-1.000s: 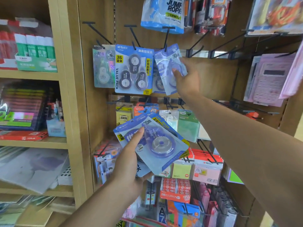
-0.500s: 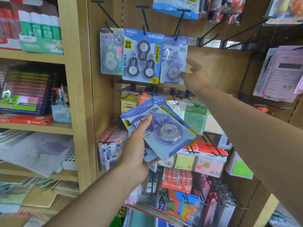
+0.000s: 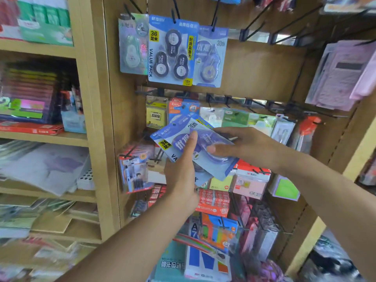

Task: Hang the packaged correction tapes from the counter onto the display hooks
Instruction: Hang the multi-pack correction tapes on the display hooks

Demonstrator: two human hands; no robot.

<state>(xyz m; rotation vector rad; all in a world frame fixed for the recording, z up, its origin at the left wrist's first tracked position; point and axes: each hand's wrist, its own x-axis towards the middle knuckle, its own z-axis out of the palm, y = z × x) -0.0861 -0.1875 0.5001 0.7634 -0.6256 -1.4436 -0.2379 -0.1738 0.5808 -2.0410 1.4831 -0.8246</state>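
Right hand (image 3: 247, 147) has dropped from the top hook down to the stack (image 3: 195, 143), so both hands are on it now. Going left to right: wooden shelves (image 3: 44, 137) with blurry boxes, then three glossy blister packs (image 3: 173, 49) hanging off black wire hooks (image 3: 175, 11), flat cards with rounded clear bubbles. Left hand (image 3: 181, 176) has its fingers wrapped under the stack, thumb pressed flat on top; right fingers pinch the top pack's bubble. Lower packs in the stack are mostly hidden, can't count them. Everything's motion-smeared, print barely readable.
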